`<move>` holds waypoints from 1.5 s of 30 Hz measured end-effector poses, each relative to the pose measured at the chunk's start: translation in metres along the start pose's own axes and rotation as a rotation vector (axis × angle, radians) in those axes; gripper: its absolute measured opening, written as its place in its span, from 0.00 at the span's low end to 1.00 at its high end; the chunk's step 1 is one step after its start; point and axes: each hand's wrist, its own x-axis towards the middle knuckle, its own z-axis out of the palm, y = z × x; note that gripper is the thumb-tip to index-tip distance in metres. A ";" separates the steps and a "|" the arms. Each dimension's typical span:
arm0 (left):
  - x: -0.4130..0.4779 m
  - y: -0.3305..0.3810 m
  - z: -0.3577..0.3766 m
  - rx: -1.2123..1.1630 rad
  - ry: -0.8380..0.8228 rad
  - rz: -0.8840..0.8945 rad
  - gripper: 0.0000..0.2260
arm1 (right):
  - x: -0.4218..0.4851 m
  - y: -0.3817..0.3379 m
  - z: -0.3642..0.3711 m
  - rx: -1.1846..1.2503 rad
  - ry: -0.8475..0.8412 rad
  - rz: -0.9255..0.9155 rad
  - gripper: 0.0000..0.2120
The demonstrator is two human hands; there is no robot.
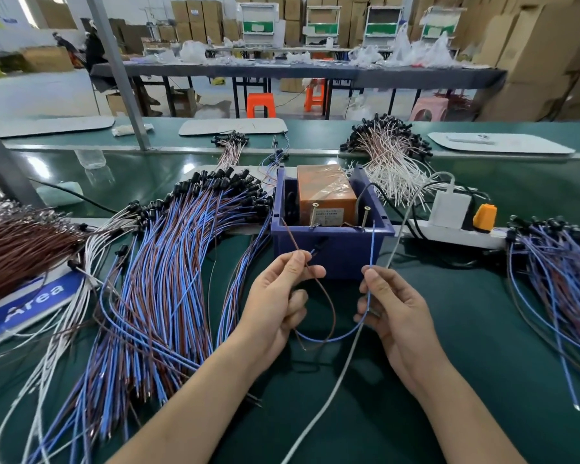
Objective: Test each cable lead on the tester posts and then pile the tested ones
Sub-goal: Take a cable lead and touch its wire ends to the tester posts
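Near edge: bare dark-green table mat (466, 329), crossed by a grey-white cable (342, 370).
Left: broad heap of blue and brown wire leads (168, 279).
Right: smaller heap of such leads (556, 279), open mat beside it.
Ahead: dark-blue plastic box (332, 259), white power strip (449, 234) just right of it.
Centre: thin brown-and-blue lead (332, 338) looped between left hand (278, 296) and right hand (392, 306).

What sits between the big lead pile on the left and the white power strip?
The blue tester box holding the orange unit, seen in the head view.
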 end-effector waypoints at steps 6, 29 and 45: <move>-0.002 -0.002 0.000 0.030 -0.051 0.057 0.07 | 0.000 0.001 -0.001 0.003 -0.007 -0.001 0.09; 0.004 -0.009 -0.001 0.119 0.024 0.076 0.12 | 0.006 0.003 0.000 0.003 0.021 0.008 0.06; 0.003 -0.009 -0.002 0.129 0.027 0.055 0.14 | 0.005 0.001 0.001 0.000 0.017 0.004 0.04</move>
